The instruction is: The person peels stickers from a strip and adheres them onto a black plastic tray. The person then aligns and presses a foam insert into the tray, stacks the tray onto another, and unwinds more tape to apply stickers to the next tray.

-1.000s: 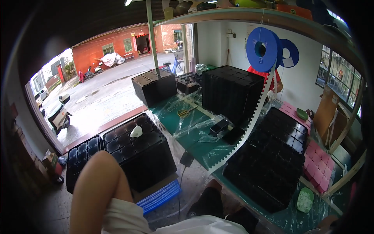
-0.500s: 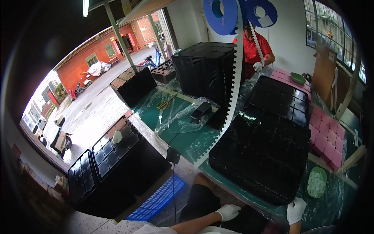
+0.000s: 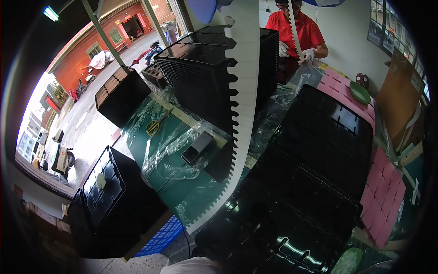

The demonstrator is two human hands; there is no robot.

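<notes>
Reference is the white strip, toothed on its left edge; it hangs over the desk beside a blue reel, probably so lengths can be drawn down; its lower end curves left toward the desk's near edge. Black trays lie right of the strip on the desk, likely set there for easy reach; pink blocks sit farther right of the strip, a green bowl on the upper group. Left of the strip are scissors and a black box amid clear film; a tall stack stands behind the strip, seemingly nested to save room; a low stack stands far left of the strip over a blue crate, perhaps to keep it off the floor, with a white wad on top. Neither of the wearer's hands appears; I cannot tell whether they are spread, pressed together or pinching anything, nor what they touch. Beyond the strip, a co-worker has gloved hands near a thin strip; whether either pinches it is too small to judge.
</notes>
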